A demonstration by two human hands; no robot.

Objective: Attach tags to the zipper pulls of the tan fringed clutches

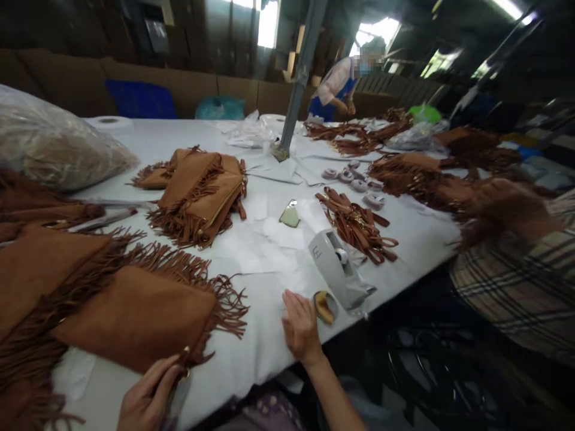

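A brown fringed pouch point(139, 314) lies flat on the white-covered table, its tassels spreading to the right. At its lower right corner, my left hand point(150, 392) pinches a small brown strap end with gold metal fittings point(184, 358). A pale wrapped length hangs below those fingers, partly hidden. My right hand point(300, 326) rests on the table with its fingers stretched out, holding nothing visible. Just right of it is a round dish-like thing with a yellow-brown piece inside point(324, 307). Beyond that stands a grey tape dispenser point(336, 269).
More fringed bags point(202, 191) are stacked ahead. Brown straps point(357, 224) with gold clasps lie behind the dispenser, near small pale rolls point(358, 184). A grey post point(300, 78) rises from the table. A co-worker's plaid sleeve point(516, 287) is at right; another person point(335, 90) stands behind.
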